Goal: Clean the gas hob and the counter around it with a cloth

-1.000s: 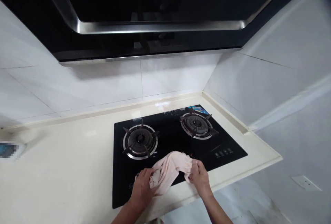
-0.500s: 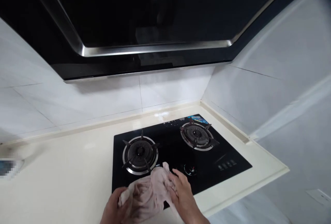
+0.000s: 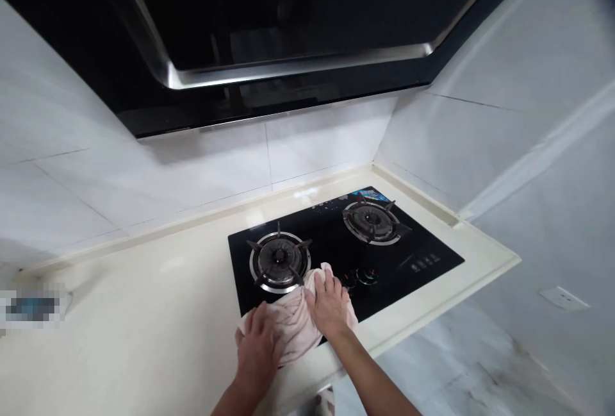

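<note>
A pale pink cloth (image 3: 298,329) lies bunched over the front left of a black glass gas stove (image 3: 327,243). My left hand (image 3: 258,345) has its fingers curled over the cloth's left end, near the stove's front left corner. On the cloth's right part, my right hand (image 3: 329,307) presses down with its fingers bent over the folds, closed on the fabric. The left burner (image 3: 279,259) is just behind the cloth. Beside my right fingers are the control knobs (image 3: 366,276). Part of the stove's front edge is hidden under the cloth.
The right burner (image 3: 372,220) carries a pan support with upright prongs. A dark range hood (image 3: 288,95) hangs low above the stove. Cream countertop (image 3: 144,313) surrounds it, with a blurred-out item (image 3: 33,308) at far left. A tiled wall (image 3: 211,166) stands behind.
Both hands have moved farther onto the stove's front with the cloth, which now lies spread flatter against the surface. The camera view has shifted slightly.
</note>
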Demonstrator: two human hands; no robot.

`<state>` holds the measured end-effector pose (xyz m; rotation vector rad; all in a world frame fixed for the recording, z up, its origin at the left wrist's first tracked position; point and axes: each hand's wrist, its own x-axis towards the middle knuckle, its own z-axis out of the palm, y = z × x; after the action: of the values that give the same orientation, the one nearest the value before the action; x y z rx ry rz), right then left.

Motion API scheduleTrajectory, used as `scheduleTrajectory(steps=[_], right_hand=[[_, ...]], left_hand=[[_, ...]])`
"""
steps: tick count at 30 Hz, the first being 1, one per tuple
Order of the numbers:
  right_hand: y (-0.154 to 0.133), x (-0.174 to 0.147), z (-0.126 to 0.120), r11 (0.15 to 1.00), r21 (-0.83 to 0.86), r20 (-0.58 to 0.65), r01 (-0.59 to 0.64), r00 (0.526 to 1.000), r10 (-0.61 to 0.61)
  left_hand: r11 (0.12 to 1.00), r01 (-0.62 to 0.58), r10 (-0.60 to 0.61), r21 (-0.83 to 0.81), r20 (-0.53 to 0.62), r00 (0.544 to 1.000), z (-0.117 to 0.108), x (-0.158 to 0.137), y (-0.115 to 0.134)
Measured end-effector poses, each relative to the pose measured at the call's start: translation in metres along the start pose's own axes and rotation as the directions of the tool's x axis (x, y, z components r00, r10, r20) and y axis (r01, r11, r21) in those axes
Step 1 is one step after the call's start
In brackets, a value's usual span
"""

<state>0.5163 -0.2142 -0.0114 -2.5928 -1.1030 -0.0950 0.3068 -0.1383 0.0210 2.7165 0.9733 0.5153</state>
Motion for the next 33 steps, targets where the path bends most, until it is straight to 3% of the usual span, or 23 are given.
scheduleTrajectory(steps=[4, 9, 13, 17, 19, 21, 25, 27, 29, 33], right_hand=[[-0.016, -0.016, 0.003, 0.999, -0.041, -0.035, -0.005, 0.999, 0.003], [-0.064, -0.065, 0.015, 1.000, -0.006, 0.009, 0.016, 1.000, -0.016], [-0.132, -0.088, 0.032, 0.978, 0.145, 0.113, 0.152, 0.979, -0.169], [-0.198, -0.083, 0.044, 0.887, 0.321, 0.162, 0.333, 0.903, -0.398], [-0.220, -0.076, 0.047, 0.830, 0.425, 0.145, 0.362, 0.878, -0.457], [-0.234, -0.072, 0.048, 0.769, 0.557, 0.119, 0.313, 0.887, -0.447], [-0.228, -0.074, 0.042, 0.550, 0.834, 0.169, 0.050, 0.925, -0.340], [-0.206, -0.076, 0.037, 0.497, 0.868, 0.190, -0.001, 0.925, -0.329], [-0.174, -0.077, 0.033, 0.545, 0.837, 0.166, 0.046, 0.928, -0.334], [-0.108, -0.080, 0.038, 0.849, 0.457, -0.014, 0.263, 0.957, -0.289]], left_hand=[[0.992, -0.089, 0.075, 0.087, 0.156, 0.985, -0.001, -0.009, 0.007], [0.994, -0.076, 0.064, 0.075, 0.154, 0.986, -0.015, -0.031, -0.043], [0.993, 0.037, -0.042, 0.110, 0.045, 0.998, -0.024, -0.047, -0.112], [0.981, 0.141, -0.114, 0.136, -0.188, 0.975, -0.032, -0.057, -0.176], [0.958, 0.261, -0.220, 0.120, -0.277, 0.935, -0.036, -0.063, -0.192], [0.931, 0.361, -0.327, 0.059, -0.305, 0.894, -0.037, -0.070, -0.192], [0.869, 0.494, -0.478, 0.029, -0.215, 0.852, -0.030, -0.073, -0.153], [0.884, 0.461, -0.447, 0.074, -0.154, 0.881, -0.025, -0.067, -0.127], [0.929, 0.362, -0.352, 0.080, -0.117, 0.929, -0.021, -0.056, -0.105], [0.952, 0.304, -0.300, 0.032, -0.108, 0.948, -0.014, -0.034, -0.084]])
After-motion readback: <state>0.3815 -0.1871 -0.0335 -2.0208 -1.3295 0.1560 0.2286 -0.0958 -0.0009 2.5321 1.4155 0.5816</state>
